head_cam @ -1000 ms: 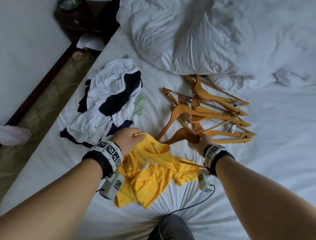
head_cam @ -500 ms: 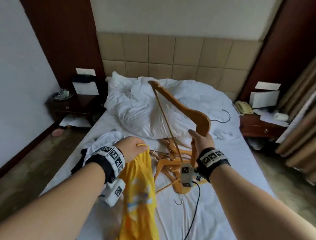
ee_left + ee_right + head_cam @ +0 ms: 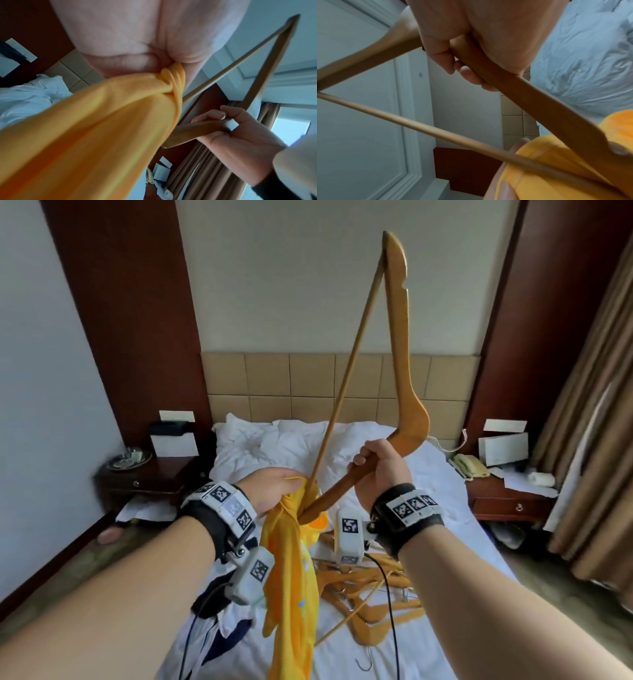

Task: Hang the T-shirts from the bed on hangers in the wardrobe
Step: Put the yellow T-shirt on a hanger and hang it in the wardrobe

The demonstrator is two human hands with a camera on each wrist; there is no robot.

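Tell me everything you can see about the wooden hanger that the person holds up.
The wooden hanger looks like smooth, varnished honey-brown wood, with curved shoulders, a thin round crossbar and a metal hook. It stands almost on end, one tip high. The right hand grips its lower arm. Its lower tip goes into the yellow T-shirt, which the left hand holds.

The hanger (image 3: 404, 392) is standing on end above the bed (image 3: 445, 508), its lower tip sitting inside the T-shirt (image 3: 291, 577) hanging to its left. More hangers (image 3: 370, 604) are lying on the bed below, with a clothes pile (image 3: 219, 631) lying left of them.
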